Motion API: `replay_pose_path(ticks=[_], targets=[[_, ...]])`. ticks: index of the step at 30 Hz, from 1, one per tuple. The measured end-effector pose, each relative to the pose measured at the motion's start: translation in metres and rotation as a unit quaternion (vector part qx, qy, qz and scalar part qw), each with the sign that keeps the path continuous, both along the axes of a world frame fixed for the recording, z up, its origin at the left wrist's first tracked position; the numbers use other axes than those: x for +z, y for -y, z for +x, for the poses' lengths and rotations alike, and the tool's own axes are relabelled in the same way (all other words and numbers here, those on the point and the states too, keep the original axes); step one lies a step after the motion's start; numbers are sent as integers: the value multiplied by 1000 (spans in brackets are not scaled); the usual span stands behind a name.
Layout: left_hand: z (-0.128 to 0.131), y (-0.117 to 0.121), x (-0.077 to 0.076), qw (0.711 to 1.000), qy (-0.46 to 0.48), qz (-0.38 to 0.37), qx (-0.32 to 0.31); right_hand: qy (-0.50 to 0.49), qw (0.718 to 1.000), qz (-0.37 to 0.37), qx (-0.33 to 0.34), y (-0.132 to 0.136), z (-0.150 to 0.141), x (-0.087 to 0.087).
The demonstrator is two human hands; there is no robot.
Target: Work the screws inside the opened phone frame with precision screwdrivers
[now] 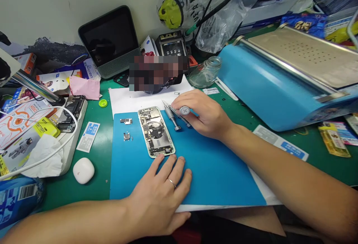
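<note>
An opened phone with its inner parts exposed [165, 139] lies on the blue mat [212, 177]. My left hand [162, 188] rests on the mat with fingers spread, fingertips at the phone's lower edge. To the right of the phone, my right hand [203, 111] is closed round a screwdriver [185, 110], whose round end cap with a cross mark faces me. Another grey screwdriver [171, 118] lies just beside the phone. Slim pointed metal shows by my right fingers, partly hidden. Left of the phone lie a small board part [126, 121] and a small metal part [126, 136].
A blue machine with a perforated top plate [268, 87] takes up the right side. A glass jar [205, 73] and a dark-screened smart display [110, 38] stand behind. On the left are a white rounded case [83, 170], a white cable and several packages.
</note>
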State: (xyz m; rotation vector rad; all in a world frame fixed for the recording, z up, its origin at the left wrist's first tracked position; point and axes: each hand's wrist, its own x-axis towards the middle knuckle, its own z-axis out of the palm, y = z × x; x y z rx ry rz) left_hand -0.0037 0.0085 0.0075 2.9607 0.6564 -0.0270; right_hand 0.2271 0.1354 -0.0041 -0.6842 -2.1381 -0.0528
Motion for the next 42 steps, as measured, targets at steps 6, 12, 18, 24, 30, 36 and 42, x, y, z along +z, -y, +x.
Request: replay_pose_path(ticks=[6,12,18,24,30,36,42], targets=[[0,1,-1,1000,2,0,1,-44,999,-11,-28,2,0,-2],[0,-1,0,1000,-2,-6,0,-69,997,-11,-31,2,0,-6],[0,-1,1,1000,-9,-7,-1,-87,995,-28,-26,4,2,-9],[0,-1,2,1000,-1,-4,-1,-94,994,-46,-36,6,1,-8],[1,-1,2,1000,-6,-4,-1,-93,993,-53,-41,6,1,-8],[0,0,1,1000,-6,-6,-1,-72,995,-53,-52,6,0,-7],[0,-1,2,1000,-7,-6,-1,-60,994,-63,-62,5,-1,-7]])
